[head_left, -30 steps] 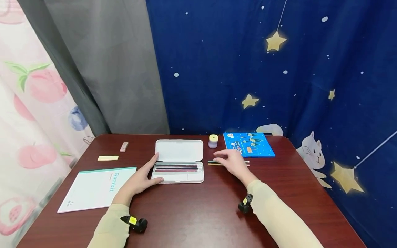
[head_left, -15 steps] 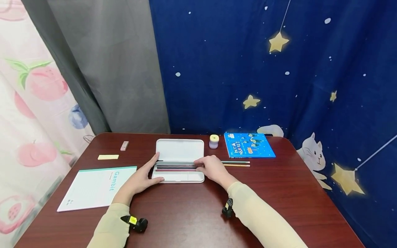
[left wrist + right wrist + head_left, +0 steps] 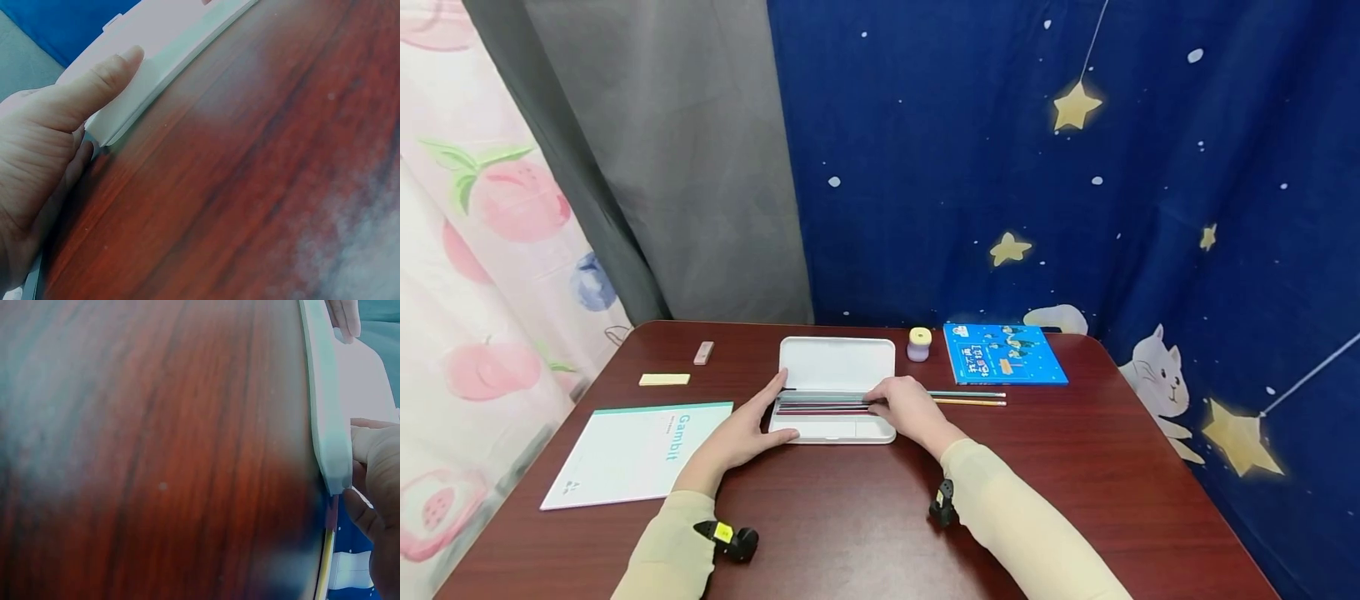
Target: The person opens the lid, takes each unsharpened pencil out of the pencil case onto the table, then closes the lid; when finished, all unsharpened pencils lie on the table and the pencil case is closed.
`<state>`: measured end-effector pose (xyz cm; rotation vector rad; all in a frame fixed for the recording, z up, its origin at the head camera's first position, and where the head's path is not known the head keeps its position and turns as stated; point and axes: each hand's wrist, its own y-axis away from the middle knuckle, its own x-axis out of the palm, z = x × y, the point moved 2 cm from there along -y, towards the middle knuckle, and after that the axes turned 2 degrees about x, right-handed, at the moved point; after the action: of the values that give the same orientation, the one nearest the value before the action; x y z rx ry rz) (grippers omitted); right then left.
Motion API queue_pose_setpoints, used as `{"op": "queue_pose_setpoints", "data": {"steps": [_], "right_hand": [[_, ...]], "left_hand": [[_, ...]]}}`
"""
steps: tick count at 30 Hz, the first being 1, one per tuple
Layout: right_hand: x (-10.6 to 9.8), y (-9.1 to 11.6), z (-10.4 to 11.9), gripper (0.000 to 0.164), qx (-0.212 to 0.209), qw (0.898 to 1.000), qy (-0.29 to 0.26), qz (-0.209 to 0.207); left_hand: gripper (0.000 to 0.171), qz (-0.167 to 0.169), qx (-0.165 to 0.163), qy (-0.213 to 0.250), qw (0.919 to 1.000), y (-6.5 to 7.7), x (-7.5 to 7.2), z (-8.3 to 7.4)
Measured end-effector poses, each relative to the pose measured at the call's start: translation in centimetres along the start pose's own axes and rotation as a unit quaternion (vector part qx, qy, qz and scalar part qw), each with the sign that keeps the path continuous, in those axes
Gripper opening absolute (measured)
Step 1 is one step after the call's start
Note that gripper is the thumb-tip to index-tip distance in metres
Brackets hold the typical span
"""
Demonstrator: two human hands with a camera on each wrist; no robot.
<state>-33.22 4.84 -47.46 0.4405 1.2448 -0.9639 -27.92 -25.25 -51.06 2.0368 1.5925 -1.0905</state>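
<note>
An open white pencil case (image 3: 812, 431) lies on the dark red table, lid folded back. Several dark and reddish pencils (image 3: 820, 408) lie side by side inside it. My left hand (image 3: 741, 433) holds the case's left end, its thumb (image 3: 115, 72) over the front corner and its fingers along the side. Reaching into the right end, my right hand (image 3: 910, 408) has thumb and index finger closed at the pencils' ends; the fingertips are partly hidden. A green pencil (image 3: 966, 393) and a yellow pencil (image 3: 970, 402) lie to the right, their left ends behind that hand.
A white notebook (image 3: 625, 458) lies at the left, with a pale yellow strip (image 3: 664, 379) and a pinkish eraser-like block (image 3: 703, 352) beyond it. Behind the right hand stand a small yellow-and-lilac pot-shaped item (image 3: 918, 343) and a blue book (image 3: 1006, 354). Curtains hang behind the table.
My right hand has moved left from over the two loose pencils into the pencil case. Those two pencils stay on the table. My left hand keeps its place on the case.
</note>
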Motion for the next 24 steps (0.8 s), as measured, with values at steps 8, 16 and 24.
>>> {"op": "queue_pose_setpoints", "data": {"steps": [8,16,24], "right_hand": [[-0.5,0.5,-0.7,0.018,-0.001,0.999,-0.024,-0.034],[-2.6,1.4,-3.2,0.014,0.010,0.994,-0.078,-0.074],[-4.6,4.0,-6.7,0.015,0.062,0.985,-0.145,-0.066]], "left_hand": [[0.109,0.005,0.000,0.000,1.0000,-0.5,0.2,-0.1],[0.111,0.006,-0.015,0.003,0.9999,-0.3,0.1,0.1],[0.111,0.006,-0.016,0.007,0.9998,-0.1,0.1,-0.2]]}}
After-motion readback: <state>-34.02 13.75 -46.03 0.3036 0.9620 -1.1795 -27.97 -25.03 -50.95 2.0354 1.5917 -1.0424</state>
